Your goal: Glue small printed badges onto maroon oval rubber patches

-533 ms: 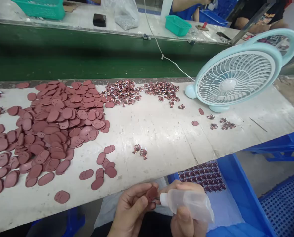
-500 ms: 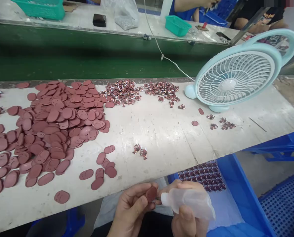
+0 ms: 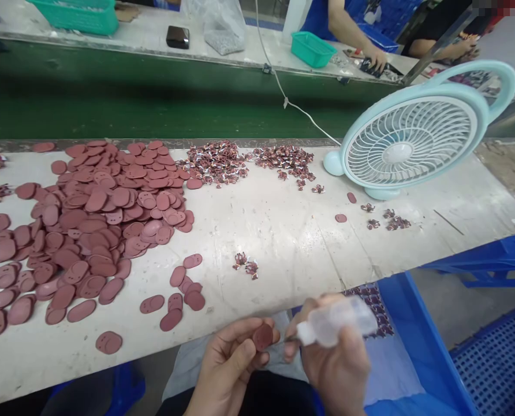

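While the left hand (image 3: 231,361) pinches a brown disc (image 3: 264,337), the right hand (image 3: 335,361) grips a squeeze bottle (image 3: 335,320) beside it.

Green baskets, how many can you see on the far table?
2. One green basket sits at the far table's left end; a smaller basket sits right of centre, by a co-worker's arm. Others may lie outside the frame.

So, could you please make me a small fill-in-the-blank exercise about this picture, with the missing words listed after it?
1. The left hand pinches one small reddish-brown ____ between thumb and fingers.
2. The right hand holds a clear plastic ____ whose nozzle points toward the left hand.
3. The desk fan on the worktable is pale ____ in colour.
4. The big pile of reddish-brown pieces lies to the ____ of the fan.

Missing words: disc; bottle; blue; left
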`<move>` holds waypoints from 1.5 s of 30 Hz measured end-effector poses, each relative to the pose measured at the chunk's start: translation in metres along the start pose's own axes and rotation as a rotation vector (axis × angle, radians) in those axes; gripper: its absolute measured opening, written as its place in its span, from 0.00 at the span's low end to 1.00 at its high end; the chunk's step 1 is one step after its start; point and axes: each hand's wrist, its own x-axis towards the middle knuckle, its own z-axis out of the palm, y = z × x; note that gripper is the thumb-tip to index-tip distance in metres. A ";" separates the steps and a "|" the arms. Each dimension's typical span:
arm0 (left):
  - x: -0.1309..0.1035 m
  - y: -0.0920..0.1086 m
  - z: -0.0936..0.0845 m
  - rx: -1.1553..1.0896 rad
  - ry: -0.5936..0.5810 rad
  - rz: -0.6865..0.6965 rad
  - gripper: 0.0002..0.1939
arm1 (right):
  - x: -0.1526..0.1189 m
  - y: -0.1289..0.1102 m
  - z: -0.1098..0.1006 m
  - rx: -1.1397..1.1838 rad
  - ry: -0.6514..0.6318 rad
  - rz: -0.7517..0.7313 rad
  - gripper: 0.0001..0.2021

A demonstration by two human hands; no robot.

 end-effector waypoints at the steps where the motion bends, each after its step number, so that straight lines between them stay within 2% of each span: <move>1: 0.000 0.001 0.000 -0.003 -0.009 0.008 0.18 | 0.011 -0.010 0.002 0.096 -0.008 0.039 0.18; 3: 0.000 0.002 -0.001 -0.004 -0.021 0.024 0.18 | 0.037 -0.024 0.001 0.350 -0.065 0.190 0.15; 6: -0.001 0.006 -0.002 -0.011 -0.023 0.035 0.19 | 0.071 -0.030 -0.008 0.670 -0.205 0.395 0.13; 9: -0.003 0.011 -0.006 -0.028 0.001 0.045 0.20 | 0.079 -0.026 -0.015 0.770 -0.278 0.382 0.15; 11: -0.004 0.015 -0.011 -0.032 0.025 0.055 0.21 | 0.069 -0.023 -0.014 0.670 -0.280 0.301 0.20; 13: -0.006 0.019 -0.015 -0.031 0.044 0.063 0.21 | 0.055 -0.019 -0.008 0.394 -0.275 0.170 0.22; 14: -0.007 0.021 -0.016 -0.032 0.050 0.067 0.21 | 0.050 -0.017 -0.004 0.181 -0.265 0.066 0.19; 16: -0.009 0.024 -0.018 -0.037 0.059 0.074 0.21 | 0.046 -0.013 0.006 -0.365 -0.255 -0.238 0.07; 17: -0.010 0.026 -0.018 -0.041 0.063 0.076 0.21 | 0.047 -0.011 0.010 -0.665 -0.275 -0.411 0.08; 19: -0.012 0.029 -0.018 -0.039 0.066 0.078 0.21 | 0.056 -0.010 0.018 -1.209 -0.388 -0.683 0.18; 21: -0.014 0.031 -0.017 -0.028 0.066 0.084 0.21 | 0.066 -0.013 0.023 -1.568 -0.561 -0.785 0.23; 24: -0.015 0.032 -0.016 -0.021 0.075 0.089 0.21 | 0.074 -0.021 0.025 -1.770 -0.668 -0.762 0.19; 27: -0.015 0.031 -0.017 -0.027 0.075 0.088 0.21 | 0.074 -0.027 0.020 -1.793 -0.675 -0.758 0.11; 30: -0.013 0.028 -0.017 -0.029 0.063 0.088 0.21 | 0.067 -0.029 0.013 -1.651 -0.611 -0.772 0.11; 32: -0.010 0.025 -0.017 -0.030 0.074 0.090 0.21 | 0.056 -0.027 0.009 -1.427 -0.522 -0.665 0.11; 34: -0.008 0.021 -0.017 -0.025 0.088 0.103 0.21 | 0.039 -0.024 0.008 -1.143 -0.445 -0.471 0.09; 37: -0.007 0.015 -0.016 -0.003 0.084 0.132 0.20 | 0.012 -0.018 0.015 -0.851 -0.410 -0.282 0.06; 40: -0.006 0.011 -0.013 0.015 0.054 0.151 0.19 | 0.000 -0.012 0.025 -0.829 -0.390 -0.294 0.06; 45: -0.004 0.007 -0.008 0.032 0.035 0.186 0.18 | 0.004 -0.011 0.029 -0.846 -0.378 -0.316 0.06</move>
